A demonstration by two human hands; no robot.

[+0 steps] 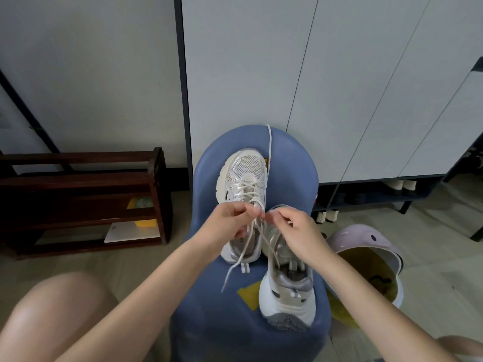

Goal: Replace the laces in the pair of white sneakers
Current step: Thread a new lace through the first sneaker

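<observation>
Sneakers, two, white with silver-grey trim, sit on a blue stool [292, 163] in front of pale cabinet doors [339, 87]. Far sneaker [244, 176] lies toe pointing away, mesh toe box up, its lace [248, 190] criss-crossed through the eyelets. Near sneaker [286, 291] lies just beside it to the right, heel toward the camera and hanging at the stool's front edge.

Left hand [230, 223] hovers over the far sneaker's collar, thumb and forefinger pinched together on the lace near its upper eyelets; other fingers curled loosely. Right hand [298, 233] is above the near sneaker's tongue, fingertips closed on a strand of the same lace, close to the left hand's fingertips. From the pinch points, strands fall down between the two shoes. One loose end [231, 271] trails over the stool seat toward the front left, its tip free.

Separate lace [270, 145] runs from the stool's far rim down along the right side of the far sneaker.

Yellow scrap [248, 293] lies on the seat, partly under the near sneaker. Dark wooden rack [86, 199] stands on the floor to the left. Pale lilac bin [366, 241], lid up, stands to the right of the stool. Bare knee [52, 314] at lower left.
</observation>
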